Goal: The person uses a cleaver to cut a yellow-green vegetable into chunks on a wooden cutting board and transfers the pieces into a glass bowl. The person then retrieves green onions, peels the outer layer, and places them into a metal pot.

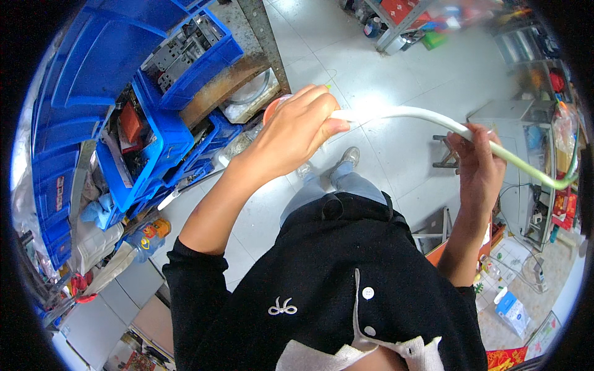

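A pale, flexible tube (408, 112) arches between my two hands, white along the middle and greenish toward its right end. Whether it is a hose or a thick cable I cannot tell. My left hand (300, 127) is closed around its left end, thumb pressed along it. Farther along, my right hand (477, 154) grips the tube with its fingers wrapped round it. Past that hand the free part (544, 177) bends down and then up at the far right. Partly hidden behind my left hand is a round orange-pink thing (271, 111).
Blue storage bins (185, 145) with metal parts fill shelving on the left. Below them stands a plastic bottle with a yellow-orange label (148, 238). A small stool (444, 151) and a light cabinet (504, 133) are on the right. A metal-legged rack (396, 31) is ahead on the tiled floor.
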Demonstrator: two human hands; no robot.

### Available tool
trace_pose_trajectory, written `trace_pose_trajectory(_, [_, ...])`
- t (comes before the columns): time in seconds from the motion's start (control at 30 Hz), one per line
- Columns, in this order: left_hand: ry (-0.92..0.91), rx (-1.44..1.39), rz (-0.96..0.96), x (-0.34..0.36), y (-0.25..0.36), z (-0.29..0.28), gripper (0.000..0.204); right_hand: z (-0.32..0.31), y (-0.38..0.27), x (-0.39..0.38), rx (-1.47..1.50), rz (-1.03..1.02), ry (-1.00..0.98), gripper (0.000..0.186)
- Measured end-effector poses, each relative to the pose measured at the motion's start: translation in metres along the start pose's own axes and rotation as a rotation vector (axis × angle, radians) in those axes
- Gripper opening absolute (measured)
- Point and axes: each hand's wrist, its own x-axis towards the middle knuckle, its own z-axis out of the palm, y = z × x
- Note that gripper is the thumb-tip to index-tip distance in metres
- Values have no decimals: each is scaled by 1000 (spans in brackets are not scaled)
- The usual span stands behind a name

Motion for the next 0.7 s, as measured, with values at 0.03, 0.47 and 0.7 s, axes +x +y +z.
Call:
trace_pose_trajectory(0.03, [4, -124, 54, 1, 5, -6, 27, -6, 5, 9, 82, 2, -53, 26])
trace_pose_trajectory(0.47, [-310, 663, -526, -88, -177, 53, 92, -26, 119, 7, 337, 548, -80, 21])
trace_pose_trajectory(0.7, [-57, 195, -550, -102, -188, 86, 53, -21, 121, -13, 69, 574, -83, 23])
